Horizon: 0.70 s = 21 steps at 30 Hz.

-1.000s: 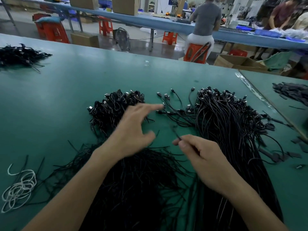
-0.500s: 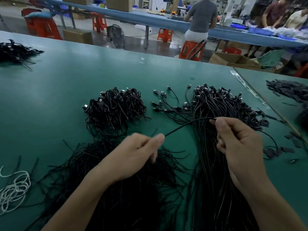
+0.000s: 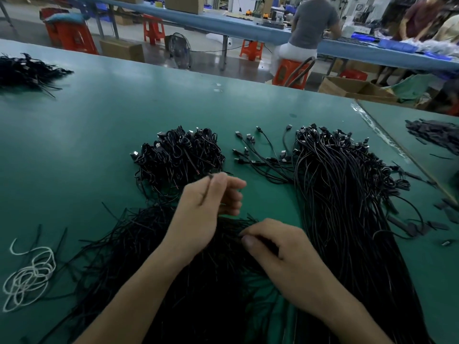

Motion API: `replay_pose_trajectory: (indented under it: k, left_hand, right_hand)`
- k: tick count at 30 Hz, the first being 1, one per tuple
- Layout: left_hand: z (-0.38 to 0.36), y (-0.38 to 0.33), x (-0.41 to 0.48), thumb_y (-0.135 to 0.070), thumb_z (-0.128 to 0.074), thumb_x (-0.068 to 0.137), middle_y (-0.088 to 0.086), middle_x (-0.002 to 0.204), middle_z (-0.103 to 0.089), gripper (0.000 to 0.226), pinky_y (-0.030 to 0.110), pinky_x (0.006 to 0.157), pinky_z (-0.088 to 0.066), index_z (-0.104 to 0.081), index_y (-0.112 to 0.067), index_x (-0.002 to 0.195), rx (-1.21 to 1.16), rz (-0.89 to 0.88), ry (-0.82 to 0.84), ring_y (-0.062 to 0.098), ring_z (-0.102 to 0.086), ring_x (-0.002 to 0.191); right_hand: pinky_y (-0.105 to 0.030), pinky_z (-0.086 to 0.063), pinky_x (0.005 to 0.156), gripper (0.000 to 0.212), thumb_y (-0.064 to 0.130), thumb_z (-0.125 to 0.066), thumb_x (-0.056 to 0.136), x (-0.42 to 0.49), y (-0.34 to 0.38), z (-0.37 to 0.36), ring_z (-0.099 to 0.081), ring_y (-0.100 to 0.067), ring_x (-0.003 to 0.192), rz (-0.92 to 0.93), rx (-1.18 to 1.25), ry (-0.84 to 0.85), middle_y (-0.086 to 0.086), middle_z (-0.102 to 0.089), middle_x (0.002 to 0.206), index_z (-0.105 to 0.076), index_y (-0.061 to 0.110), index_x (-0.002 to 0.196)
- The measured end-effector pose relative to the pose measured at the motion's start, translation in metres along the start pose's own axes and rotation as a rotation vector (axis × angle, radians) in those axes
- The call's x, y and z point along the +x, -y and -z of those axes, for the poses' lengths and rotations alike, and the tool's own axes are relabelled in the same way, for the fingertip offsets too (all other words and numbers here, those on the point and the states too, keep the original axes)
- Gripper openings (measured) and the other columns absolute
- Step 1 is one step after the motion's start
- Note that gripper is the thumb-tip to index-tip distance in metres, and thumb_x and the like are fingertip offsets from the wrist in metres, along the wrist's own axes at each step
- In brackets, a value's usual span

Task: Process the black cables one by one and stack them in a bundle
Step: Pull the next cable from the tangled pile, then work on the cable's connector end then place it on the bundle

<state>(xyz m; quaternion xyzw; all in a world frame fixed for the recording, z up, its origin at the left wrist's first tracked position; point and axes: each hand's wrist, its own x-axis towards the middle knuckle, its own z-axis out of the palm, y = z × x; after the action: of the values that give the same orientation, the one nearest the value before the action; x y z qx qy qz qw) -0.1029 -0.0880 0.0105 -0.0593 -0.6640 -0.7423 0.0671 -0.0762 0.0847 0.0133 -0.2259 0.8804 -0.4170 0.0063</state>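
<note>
Just on the near side of the coiled bundle [image 3: 178, 155] on the green bench [image 3: 99, 135], the left hand [image 3: 206, 214] pinched a thin black cable [image 3: 208, 186]. Nearer still, the right hand [image 3: 280, 256] curled over loose black strands [image 3: 149, 244]; whether it gripped one I could not tell. Uncoiled cables [image 3: 347, 207] lay right of the bundle

Whatever the right hand [image 3: 280, 254] grips is hidden.
</note>
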Motion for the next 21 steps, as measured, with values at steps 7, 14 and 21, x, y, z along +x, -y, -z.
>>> replay_pose_trajectory:
  k: [7, 14, 21]
  left_hand:
    - [-0.005, 0.0, -0.005, -0.041, -0.04, 0.105, -0.003, 0.054, -0.063, 0.051, 0.017, 0.048, -0.044, -0.07, -0.02, 0.07, 0.416, 0.17, 0.299, 0.011, -0.058, 0.045]
    - [-0.001, -0.022, -0.012, -0.053, -0.037, 0.102, -0.005, 0.043, -0.026, 0.06, 0.017, 0.039, -0.022, -0.043, -0.018, 0.053, -0.131, 0.323, 0.55, 0.009, -0.021, 0.037]
    - [0.001, -0.018, -0.001, -0.041, -0.044, 0.097, 0.006, 0.079, -0.072, 0.046, 0.021, 0.061, -0.056, -0.078, -0.012, 0.084, -0.679, 0.192, 0.231, 0.016, -0.07, 0.07]
  right_hand:
    - [-0.013, -0.042, 0.062, 0.009, 0.039, -0.07, 0.082, 0.01, 0.005, 0.028, -0.059, -0.011, 0.072, 0.032, 0.043, -0.181, 0.009, -0.063, 0.076, -0.07, 0.033, 0.075]
    - [-0.019, -0.033, 0.044, 0.021, 0.044, -0.072, 0.076, 0.027, 0.006, 0.022, -0.041, -0.006, 0.048, -0.01, 0.431, -0.158, 0.004, -0.054, 0.053, -0.073, 0.023, 0.071]
    - [-0.025, -0.039, 0.052, 0.021, 0.034, -0.049, 0.103, 0.008, 0.002, -0.014, -0.049, -0.005, 0.055, -0.08, 0.145, 0.123, 0.014, -0.061, 0.066, -0.067, 0.036, 0.093]
